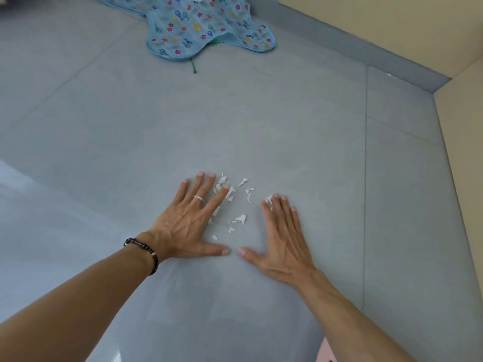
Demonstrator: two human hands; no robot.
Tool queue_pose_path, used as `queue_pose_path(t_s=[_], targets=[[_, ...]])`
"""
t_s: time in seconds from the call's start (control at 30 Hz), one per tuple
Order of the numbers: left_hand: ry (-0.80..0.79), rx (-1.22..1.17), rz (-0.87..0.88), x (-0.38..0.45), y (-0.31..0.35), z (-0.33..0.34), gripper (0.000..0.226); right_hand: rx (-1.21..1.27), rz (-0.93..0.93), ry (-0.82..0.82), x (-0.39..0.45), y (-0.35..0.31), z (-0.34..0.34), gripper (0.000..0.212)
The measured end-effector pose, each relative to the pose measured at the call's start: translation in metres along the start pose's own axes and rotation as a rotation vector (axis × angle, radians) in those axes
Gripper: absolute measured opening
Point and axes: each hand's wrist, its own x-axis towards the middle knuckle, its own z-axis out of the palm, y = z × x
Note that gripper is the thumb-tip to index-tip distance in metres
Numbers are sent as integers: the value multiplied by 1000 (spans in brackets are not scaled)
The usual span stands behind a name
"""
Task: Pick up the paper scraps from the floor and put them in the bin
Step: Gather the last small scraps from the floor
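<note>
The paper scraps (236, 202) lie on the grey tiled floor (261, 126), in a loose patch between the two hands; the patch runs longest from near to far, away from the person; individual scraps are small, white, irregular slivers pointing in mixed directions, with no common axis; roughly fifteen to twenty pieces show, though an exact count cannot be made, since some lie partly under fingers.

The left hand (190, 220) is fully spread, palm down, flat on the floor; its index and middle fingers overlie scraps at the patch's left edge; its thumb points right, toward the other thumb; it grips nothing; a ring sits on one finger and a dark beaded bracelet (146, 253) circles the wrist.

The right hand (283, 236) is likewise flat, fingers straight and close together; its fingertips touch a few scraps at the patch's right edge; it grips nothing; the two thumb tips are near but apart.

One blue patterned cloth (209, 24) lies well beyond, near the wall skirting (366, 50).
</note>
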Motion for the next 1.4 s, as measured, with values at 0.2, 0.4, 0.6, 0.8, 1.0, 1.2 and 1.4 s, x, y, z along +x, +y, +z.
queue_pose_path(t_s=[0.2,0.4,0.6,0.8,1.0,1.2,1.4], targets=[[83,28,61,60,-10,-1,77,63,-64,102,65,-3,4,87],[328,46,121,80,-13,-6,33,9,-78,383,98,6,-1,34],[225,-19,15,84,-5,-9,31,-8,-129,358,108,3,1,31],[281,-548,-444,62,8,-22,22,97,-16,325,108,-10,-5,18],[369,-1370,-869,35,-2,-80,29,1091,574,278,128,-77,-60,25],[434,-1706,-977,-36,-32,-168,25,1592,604,58,134,-174,-130,30],[724,-1803,-999,-145,-60,-259,26,1668,407,-156,125,-309,-176,36]])
